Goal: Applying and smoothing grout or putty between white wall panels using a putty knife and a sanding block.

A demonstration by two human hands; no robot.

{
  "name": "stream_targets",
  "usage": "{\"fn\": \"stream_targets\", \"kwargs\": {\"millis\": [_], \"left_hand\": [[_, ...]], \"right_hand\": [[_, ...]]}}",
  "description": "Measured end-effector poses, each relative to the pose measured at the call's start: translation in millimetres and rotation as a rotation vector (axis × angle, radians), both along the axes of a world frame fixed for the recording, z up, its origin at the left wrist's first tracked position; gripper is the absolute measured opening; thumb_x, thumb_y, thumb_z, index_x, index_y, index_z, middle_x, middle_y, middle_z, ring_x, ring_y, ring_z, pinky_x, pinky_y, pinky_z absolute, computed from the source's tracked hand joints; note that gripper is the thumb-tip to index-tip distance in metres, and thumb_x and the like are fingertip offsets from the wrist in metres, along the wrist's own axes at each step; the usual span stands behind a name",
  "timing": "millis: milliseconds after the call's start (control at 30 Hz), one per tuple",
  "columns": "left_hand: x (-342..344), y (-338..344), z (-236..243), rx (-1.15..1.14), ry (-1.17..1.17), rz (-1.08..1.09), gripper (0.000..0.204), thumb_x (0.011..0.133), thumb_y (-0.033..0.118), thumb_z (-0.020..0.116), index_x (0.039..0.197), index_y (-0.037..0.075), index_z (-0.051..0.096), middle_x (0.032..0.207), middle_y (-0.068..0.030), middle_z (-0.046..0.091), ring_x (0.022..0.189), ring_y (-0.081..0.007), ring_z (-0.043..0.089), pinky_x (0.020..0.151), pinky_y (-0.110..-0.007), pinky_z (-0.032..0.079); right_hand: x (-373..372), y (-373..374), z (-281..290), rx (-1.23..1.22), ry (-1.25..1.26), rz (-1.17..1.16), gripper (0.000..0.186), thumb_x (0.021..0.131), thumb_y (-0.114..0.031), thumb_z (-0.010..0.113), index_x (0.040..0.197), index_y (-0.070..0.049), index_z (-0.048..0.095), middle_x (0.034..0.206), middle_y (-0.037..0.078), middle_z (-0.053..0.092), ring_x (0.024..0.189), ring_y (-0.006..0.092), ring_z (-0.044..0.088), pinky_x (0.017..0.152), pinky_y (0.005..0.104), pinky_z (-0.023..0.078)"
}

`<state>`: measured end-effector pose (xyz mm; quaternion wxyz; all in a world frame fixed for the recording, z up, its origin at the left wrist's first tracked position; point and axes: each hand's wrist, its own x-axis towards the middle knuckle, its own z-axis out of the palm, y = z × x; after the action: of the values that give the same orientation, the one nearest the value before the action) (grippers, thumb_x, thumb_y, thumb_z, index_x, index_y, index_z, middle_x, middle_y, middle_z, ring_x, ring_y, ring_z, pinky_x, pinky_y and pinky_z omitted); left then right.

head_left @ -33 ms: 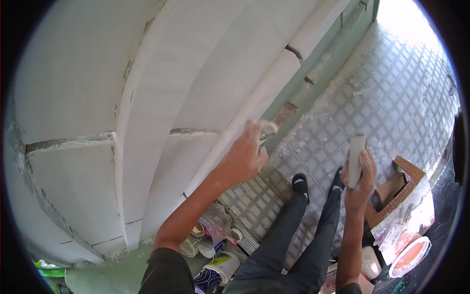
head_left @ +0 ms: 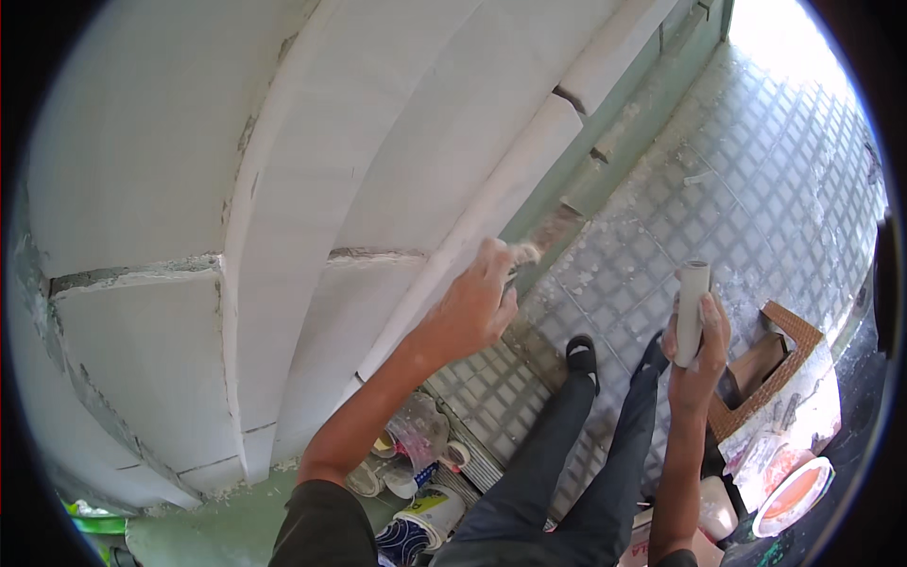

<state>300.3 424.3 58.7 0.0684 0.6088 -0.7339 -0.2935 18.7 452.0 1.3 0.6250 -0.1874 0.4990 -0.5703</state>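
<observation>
My left hand is closed, beside the long white-plastered ledge of the wall. From its fingers pokes a small pale thing, smeared by motion, whose kind I cannot make out. Over the tiled floor, my right hand is wrapped round a pale grey cylinder, which stands nearly upright in the grip. Its top end shows; part of its lower end is covered by fingers. Dust coats the fingertips of the right hand.
White panels with rough seams fill the left. Below lie a plastic bag and a white-and-blue bucket. At right sit a brown woven-edged frame and a bowl with orange-pink contents. My feet stand on the dusty tiled floor.
The thing in my left hand has turned and shifted slightly, and looks flatter. My right hand and the cylinder have moved a touch to the right in view.
</observation>
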Motion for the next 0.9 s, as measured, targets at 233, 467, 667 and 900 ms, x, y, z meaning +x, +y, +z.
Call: {"fn": "stream_targets", "kwargs": {"millis": [233,467,667,900], "left_hand": [[-3.7,3.5,1.7,-0.169,0.412,0.268,0.026,0.082,0.007,0.077,0.101,0.002,0.058,0.086,-0.0084,0.061,0.085,-0.0214,0.063,0.078,-0.034,0.051],[4.9,-44.9,-26.3,-0.250,0.509,0.593,0.026,0.076,-0.002,0.071,0.095,0.005,0.054,0.074,0.0025,0.045,0.066,-0.0059,0.041,0.063,-0.026,0.039],[-9.1,-44.7,-29.1,-0.322,0.067,0.124,0.047,0.066,-0.010,0.057,0.111,0.002,0.055,0.108,-0.0152,0.054,0.100,-0.0269,0.054,0.088,-0.037,0.043],[-2.4,-38.8,-24.2,-0.268,-0.442,-0.299,0.081,0.072,-0.007,0.055,0.151,0.002,0.038,0.151,-0.0266,0.039,0.144,-0.0431,0.032,0.118,-0.046,0.028]], "right_hand": [[-7.5,6.3,-12.1,0.060,-0.030,0.032,0.041,0.102,-0.031,0.050,0.113,0.006,0.061,0.077,0.005,0.053,0.053,0.0097,0.046,0.048,0.0240,0.035],[52.1,-83.2,-2.7,-0.249,0.030,0.117,0.044,0.098,-0.028,0.056,0.130,0.003,0.058,0.084,0.003,0.057,0.068,0.0107,0.054,0.059,0.0246,0.042],[118.5,-187.9,59.4,-0.320,0.032,0.048,0.060,0.094,-0.032,0.061,0.143,0.000,0.050,0.100,0.006,0.060,0.086,0.0133,0.054,0.079,0.0282,0.047],[169.1,-238.5,75.6,-0.448,0.203,-0.429,0.061,0.096,-0.025,0.054,0.149,0.002,0.042,0.109,0.025,0.061,0.098,0.0326,0.061,0.088,0.0387,0.049]]}}
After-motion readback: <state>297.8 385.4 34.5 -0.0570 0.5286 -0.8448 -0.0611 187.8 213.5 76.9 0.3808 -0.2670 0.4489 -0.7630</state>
